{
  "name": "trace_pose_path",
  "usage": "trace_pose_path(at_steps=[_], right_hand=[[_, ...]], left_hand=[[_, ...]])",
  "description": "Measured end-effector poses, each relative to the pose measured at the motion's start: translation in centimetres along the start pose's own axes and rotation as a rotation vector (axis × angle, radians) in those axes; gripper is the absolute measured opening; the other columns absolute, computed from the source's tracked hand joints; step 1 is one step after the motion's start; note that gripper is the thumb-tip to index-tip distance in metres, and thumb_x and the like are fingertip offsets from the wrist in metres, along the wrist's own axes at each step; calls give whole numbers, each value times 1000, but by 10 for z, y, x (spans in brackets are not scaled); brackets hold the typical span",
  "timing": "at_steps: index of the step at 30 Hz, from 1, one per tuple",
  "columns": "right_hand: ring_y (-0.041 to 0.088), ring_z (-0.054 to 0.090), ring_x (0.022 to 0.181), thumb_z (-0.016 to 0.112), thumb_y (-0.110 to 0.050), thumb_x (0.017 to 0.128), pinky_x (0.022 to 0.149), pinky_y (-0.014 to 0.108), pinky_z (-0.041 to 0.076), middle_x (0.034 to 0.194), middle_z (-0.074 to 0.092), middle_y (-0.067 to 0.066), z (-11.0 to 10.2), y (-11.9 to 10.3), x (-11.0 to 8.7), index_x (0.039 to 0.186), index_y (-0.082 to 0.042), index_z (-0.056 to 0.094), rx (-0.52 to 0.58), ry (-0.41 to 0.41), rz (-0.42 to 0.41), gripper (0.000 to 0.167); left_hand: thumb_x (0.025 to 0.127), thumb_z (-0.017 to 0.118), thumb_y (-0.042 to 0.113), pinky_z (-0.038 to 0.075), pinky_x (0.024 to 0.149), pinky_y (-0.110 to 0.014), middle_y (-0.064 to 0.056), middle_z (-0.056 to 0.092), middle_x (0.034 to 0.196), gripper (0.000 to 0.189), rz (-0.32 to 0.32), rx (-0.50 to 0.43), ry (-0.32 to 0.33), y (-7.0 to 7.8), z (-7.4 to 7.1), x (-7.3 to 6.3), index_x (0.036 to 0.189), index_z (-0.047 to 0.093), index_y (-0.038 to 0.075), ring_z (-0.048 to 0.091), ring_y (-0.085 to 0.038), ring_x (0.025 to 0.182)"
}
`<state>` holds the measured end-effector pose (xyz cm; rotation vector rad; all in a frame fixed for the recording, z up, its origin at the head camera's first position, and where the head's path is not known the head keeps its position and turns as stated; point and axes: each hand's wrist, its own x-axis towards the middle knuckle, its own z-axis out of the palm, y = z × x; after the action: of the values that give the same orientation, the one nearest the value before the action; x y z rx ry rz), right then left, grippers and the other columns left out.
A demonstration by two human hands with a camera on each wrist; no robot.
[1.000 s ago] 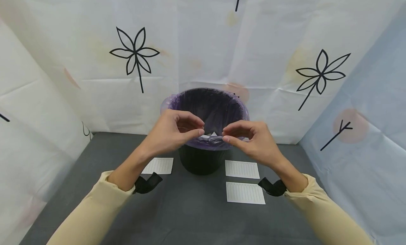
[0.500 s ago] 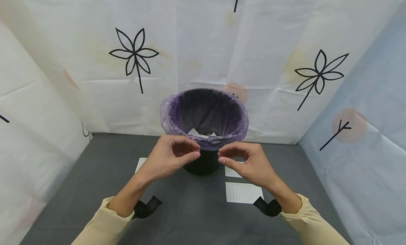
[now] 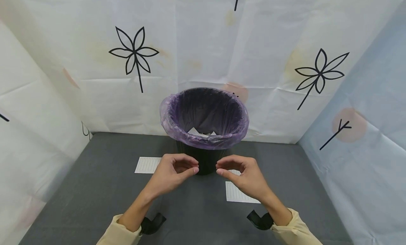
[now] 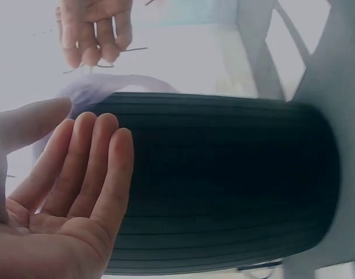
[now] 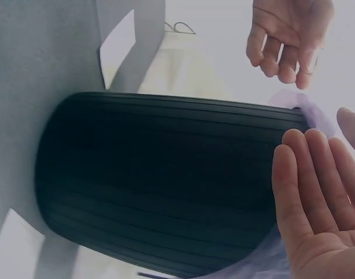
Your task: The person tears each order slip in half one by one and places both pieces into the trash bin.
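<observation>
My left hand (image 3: 172, 172) and right hand (image 3: 242, 174) hover over the table in front of a black bin (image 3: 207, 157), facing each other with a gap between the fingertips. Both have loosely curved fingers, thumb apart from them, and hold nothing. A purple plastic liner (image 3: 203, 143) is folded over the bin's rim. White paper pieces (image 3: 197, 133) lie inside. In the left wrist view, the fingers (image 4: 90, 163) overlap the bin's ribbed side. Similarly, in the right wrist view, the right fingers (image 5: 308, 180) show before the bin, with the left hand beyond.
A lined white card (image 3: 147, 164) lies left of the bin, partly behind the left hand. Another lined card (image 3: 238, 194) lies at right front; one behind it (image 3: 235, 172) is mostly hidden by the right hand. Patterned white cloth (image 3: 203, 44) closes off the back and sides.
Both hands have drawn back from over the bin's front rim, toward the body, keeping their curved shape. The bin's opening and the paper inside show more fully. The cards have stayed put.
</observation>
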<state>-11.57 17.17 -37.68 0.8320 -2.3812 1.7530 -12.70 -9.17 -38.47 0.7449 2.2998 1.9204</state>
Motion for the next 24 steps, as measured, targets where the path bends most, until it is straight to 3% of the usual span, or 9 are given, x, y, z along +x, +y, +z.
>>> trace_pose_path(at_steps=[5, 13, 19, 24], right_hand=[[20, 73, 94, 75, -1, 90, 84, 32, 58, 103, 75, 11, 3, 13, -8, 108, -1, 74, 21, 6, 25, 18], [21, 73, 95, 75, -2, 91, 85, 32, 58, 104, 74, 13, 2, 33, -22, 110, 2, 72, 11, 27, 74, 19], [22, 73, 94, 73, 1, 91, 86, 31, 57, 103, 73, 16, -1, 53, -35, 111, 3, 71, 26, 46, 90, 20], [26, 72, 96, 75, 1, 90, 86, 28, 57, 104, 73, 13, -7, 70, -47, 112, 3, 70, 31, 85, 149, 23]], left_hand=[[90, 78, 9, 59, 81, -34, -8, 75, 99, 15, 6, -26, 2, -25, 12, -6, 104, 75, 4, 73, -19, 88], [89, 78, 6, 59, 81, -33, -11, 75, 99, 17, -44, -91, 3, -62, 36, -9, 105, 74, -1, 73, -21, 89], [88, 78, 3, 58, 83, -35, -21, 72, 103, 21, -100, -146, 8, -78, 55, -9, 107, 72, -4, 72, -20, 90], [88, 79, 4, 58, 85, -32, -25, 70, 108, 25, -126, -138, 12, -91, 71, -6, 111, 72, -4, 72, -21, 92]])
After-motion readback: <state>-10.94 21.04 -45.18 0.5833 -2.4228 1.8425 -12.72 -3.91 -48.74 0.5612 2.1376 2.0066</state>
